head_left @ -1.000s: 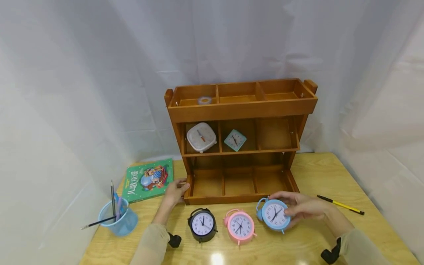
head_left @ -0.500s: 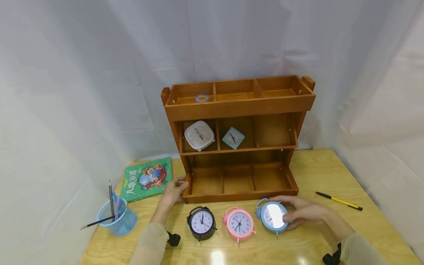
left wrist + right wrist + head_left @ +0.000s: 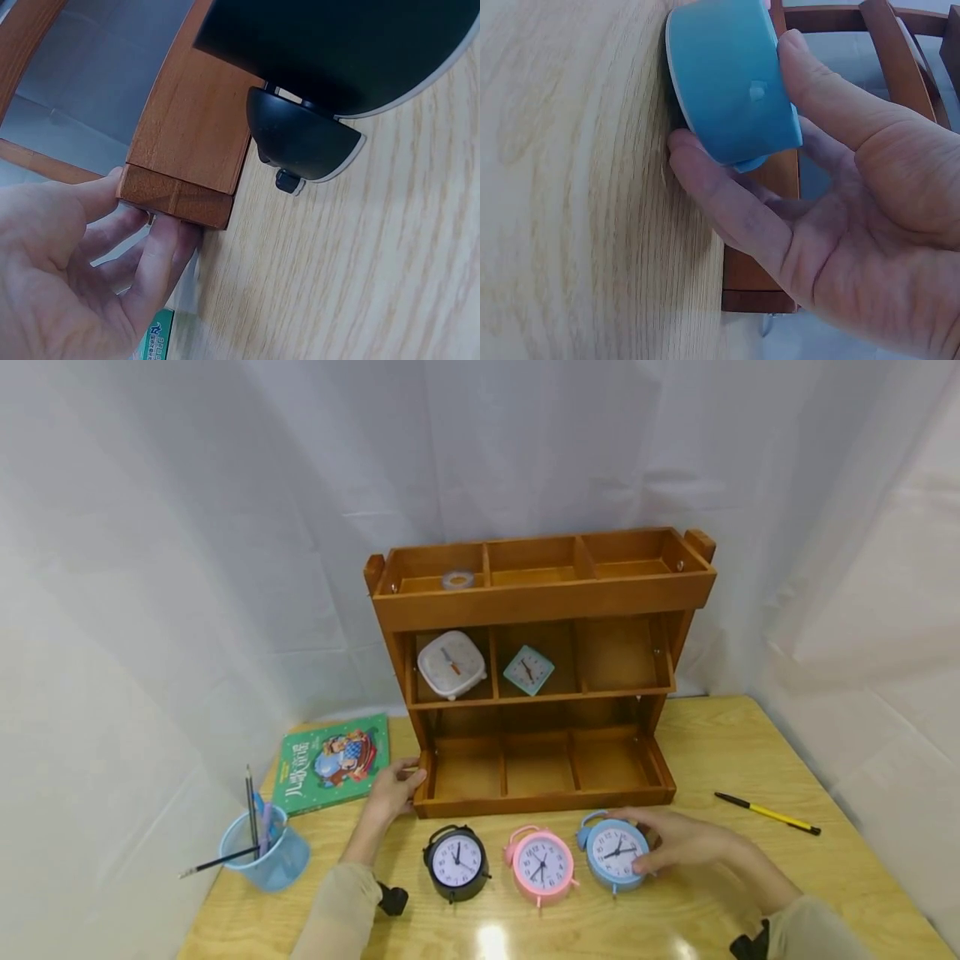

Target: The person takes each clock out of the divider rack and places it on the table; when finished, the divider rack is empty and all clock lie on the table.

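My right hand holds a light blue alarm clock by its right side, thumb at the front rim. The right wrist view shows the clock's blue casing between thumb and fingers, low over the table. Left of it a pink alarm clock and a black alarm clock lie in a row, dials up. My left hand grips the front left corner of a brown wooden shelf. In the left wrist view, its thumb and fingers are at the shelf's end piece.
On the middle tier sit a white clock and a mint-green square clock. A tape roll lies in the top tier. A green book and a blue pen cup are left, a yellow-black pen right.
My right hand has brought the blue clock slightly left and down, into line with the pink one, and its dial has tilted. The left hand stays at the shelf corner. The head view shifted slightly.
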`<state>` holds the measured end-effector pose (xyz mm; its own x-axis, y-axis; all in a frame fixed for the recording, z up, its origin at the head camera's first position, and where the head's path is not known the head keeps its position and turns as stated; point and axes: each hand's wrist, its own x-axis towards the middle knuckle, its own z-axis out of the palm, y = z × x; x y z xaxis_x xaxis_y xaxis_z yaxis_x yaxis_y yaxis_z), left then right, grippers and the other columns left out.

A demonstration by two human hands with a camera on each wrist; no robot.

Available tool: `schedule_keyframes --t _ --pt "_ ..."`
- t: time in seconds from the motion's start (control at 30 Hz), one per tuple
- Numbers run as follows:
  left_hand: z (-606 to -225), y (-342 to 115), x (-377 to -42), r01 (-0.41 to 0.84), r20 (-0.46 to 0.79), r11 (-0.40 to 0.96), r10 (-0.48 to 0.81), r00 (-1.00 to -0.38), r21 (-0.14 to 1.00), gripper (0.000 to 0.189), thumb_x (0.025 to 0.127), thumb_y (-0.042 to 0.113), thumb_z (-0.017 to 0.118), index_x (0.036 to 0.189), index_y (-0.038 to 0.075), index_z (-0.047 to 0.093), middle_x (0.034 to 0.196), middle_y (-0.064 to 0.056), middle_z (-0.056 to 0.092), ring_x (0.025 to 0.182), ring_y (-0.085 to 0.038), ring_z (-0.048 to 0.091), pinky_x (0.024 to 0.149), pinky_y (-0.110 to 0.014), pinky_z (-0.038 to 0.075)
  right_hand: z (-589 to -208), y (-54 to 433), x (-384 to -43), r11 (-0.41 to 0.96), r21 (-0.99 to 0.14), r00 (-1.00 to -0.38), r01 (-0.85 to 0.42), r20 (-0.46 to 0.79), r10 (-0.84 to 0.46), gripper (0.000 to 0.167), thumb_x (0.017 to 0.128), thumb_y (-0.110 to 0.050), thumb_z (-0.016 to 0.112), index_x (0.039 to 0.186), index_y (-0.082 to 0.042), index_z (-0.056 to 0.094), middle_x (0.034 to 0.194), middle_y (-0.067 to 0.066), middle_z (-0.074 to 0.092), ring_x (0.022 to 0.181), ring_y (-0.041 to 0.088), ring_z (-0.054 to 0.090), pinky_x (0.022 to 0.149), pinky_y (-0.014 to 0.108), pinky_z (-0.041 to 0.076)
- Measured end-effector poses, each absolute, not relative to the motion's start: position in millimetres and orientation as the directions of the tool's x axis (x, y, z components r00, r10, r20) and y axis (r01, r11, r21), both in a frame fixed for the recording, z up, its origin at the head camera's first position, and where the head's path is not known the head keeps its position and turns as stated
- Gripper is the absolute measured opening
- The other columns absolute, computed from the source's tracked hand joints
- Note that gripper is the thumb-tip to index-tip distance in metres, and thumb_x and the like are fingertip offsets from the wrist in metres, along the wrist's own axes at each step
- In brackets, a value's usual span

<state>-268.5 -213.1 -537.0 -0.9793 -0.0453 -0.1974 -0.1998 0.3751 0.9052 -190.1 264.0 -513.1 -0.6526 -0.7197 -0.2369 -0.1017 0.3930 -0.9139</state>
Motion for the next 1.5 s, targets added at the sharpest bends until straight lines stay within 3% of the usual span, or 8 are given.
schedule_keyframes --t 0.23,0.4,0.63,0.87,1.03,1.27,1.5 --pt "-535.9 -212.5 -268.0 -0.19 -0.185 0.365 -0.05 -0.982 0.911 0.044 0.107 0.016 0.062 0.146 -0.004 0.056 0.134 -0.034 0.063 0.102 -0.028 0.068 0.076 -0.044 0.066 -507.7 259.7 -186.0 0.422 -0.899 -0.67 -0.121 -0.24 -0.702 0.075 0.097 -0.015 0.077 0.155 0.009 0.037 0.126 0.025 0.058 0.088 0.014 0.063 0.062 0.027 0.059" --pt "-534.8 -211.8 -267.4 -0.189 -0.183 0.366 -0.052 -0.982 0.911 0.043 0.107 0.015 0.062 0.146 -0.004 0.056 0.132 -0.034 0.063 0.1 -0.027 0.068 0.075 -0.043 0.066 -504.9 259.1 -184.6 0.428 -0.888 -0.675 -0.169 -0.212 -0.706 0.067 0.097 -0.015 0.076 0.15 0.008 0.044 0.125 0.024 0.061 0.092 0.014 0.061 0.059 0.025 0.056" --pt "-534.6 -211.7 -267.6 -0.184 -0.179 0.386 -0.049 -0.983 0.904 0.043 0.108 0.015 0.06 0.147 -0.004 0.055 0.135 -0.035 0.062 0.109 -0.036 0.068 0.077 -0.045 0.066 -483.2 255.7 -187.2 0.525 -0.819 -0.751 -0.233 -0.192 -0.632 0.054 0.105 -0.02 0.067 0.148 0.007 0.049 0.106 0.013 0.065 0.066 0.012 0.059 0.051 0.025 0.051" --pt "-532.9 -211.2 -268.3 -0.175 -0.175 0.415 -0.038 -0.984 0.893 0.044 0.108 0.015 0.059 0.147 -0.005 0.054 0.137 -0.035 0.06 0.116 -0.042 0.066 0.075 -0.045 0.066 -454.0 233.0 -202.0 0.587 -0.619 -0.783 -0.521 0.072 -0.618 0.043 0.105 -0.03 0.067 0.141 -0.007 0.063 0.121 0.006 0.072 0.1 0.005 0.064 0.081 0.025 0.057" --pt "-532.6 -215.1 -268.3 -0.179 -0.191 0.42 -0.013 -0.981 0.89 0.046 0.109 0.016 0.058 0.149 -0.005 0.052 0.138 -0.036 0.058 0.112 -0.039 0.067 0.074 -0.043 0.065 -433.9 201.4 -214.1 0.612 -0.456 -0.753 -0.646 0.249 -0.609 0.042 0.101 -0.025 0.072 0.141 -0.013 0.064 0.121 -0.001 0.067 0.1 0.013 0.067 0.084 0.035 0.061" --pt "-519.0 -223.8 -263.8 -0.239 -0.277 0.357 0.058 -0.959 0.903 0.055 0.107 0.016 0.059 0.156 -0.002 0.044 0.149 -0.035 0.052 0.131 -0.052 0.058 0.089 -0.047 0.065 -407.8 167.0 -237.5 0.642 -0.299 -0.701 -0.706 0.418 -0.577 0.057 0.101 -0.027 0.073 0.153 -0.015 0.053 0.14 0.009 0.057 0.126 0.026 0.06 0.099 0.047 0.058" --pt "-510.1 -226.2 -262.1 -0.239 -0.304 0.353 0.141 -0.942 0.905 0.063 0.102 0.006 0.066 0.159 -0.001 0.04 0.153 -0.035 0.049 0.13 -0.045 0.062 0.094 -0.048 0.063 -391.2 143.3 -259.3 0.635 -0.298 -0.68 -0.713 0.518 -0.519 0.061 0.101 -0.022 0.074 0.155 -0.01 0.048 0.149 0.019 0.047 0.133 0.035 0.053 0.106 0.054 0.053"
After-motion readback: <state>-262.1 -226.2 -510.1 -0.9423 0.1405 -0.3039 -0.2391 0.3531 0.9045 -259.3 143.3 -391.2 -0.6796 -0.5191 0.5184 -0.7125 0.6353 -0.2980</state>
